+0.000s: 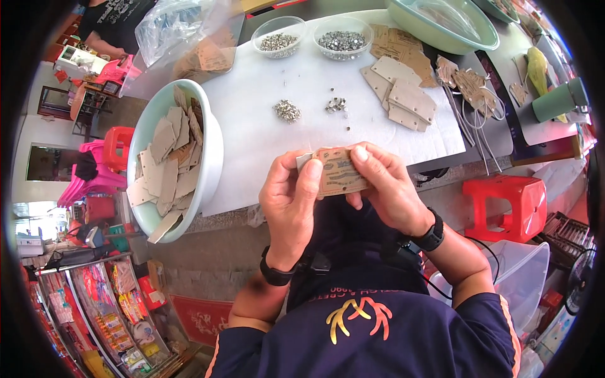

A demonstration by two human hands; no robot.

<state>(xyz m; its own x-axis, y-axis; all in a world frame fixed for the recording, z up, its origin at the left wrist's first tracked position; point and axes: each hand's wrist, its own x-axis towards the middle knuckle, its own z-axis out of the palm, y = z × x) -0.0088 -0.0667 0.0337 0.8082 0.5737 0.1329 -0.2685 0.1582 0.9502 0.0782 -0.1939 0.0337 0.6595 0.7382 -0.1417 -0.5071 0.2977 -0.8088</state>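
Observation:
Close to my body, at the table's near edge, both hands hold a small brown printed cardboard card [340,171] with holes along its edge. My left hand [291,200] pinches its left end between thumb and fingers, where a paler edge shows behind the printed face. At the right end, the thumb of my right hand [389,188] presses on the card with the fingers behind it. Beyond my hands lie a pile of small shiny metal pieces [287,111] and a looser cluster of darker metal pieces [336,104]. Any metal piece between my fingers is hidden.
A pale green basin [213,151] full of cardboard pieces stands on the left. Two clear bowls of metal pieces, a left bowl [267,25] and a right bowl [324,25], sit at the back. Stacked cards [409,101] lie right, near white cords [482,142] and a red stool [507,201].

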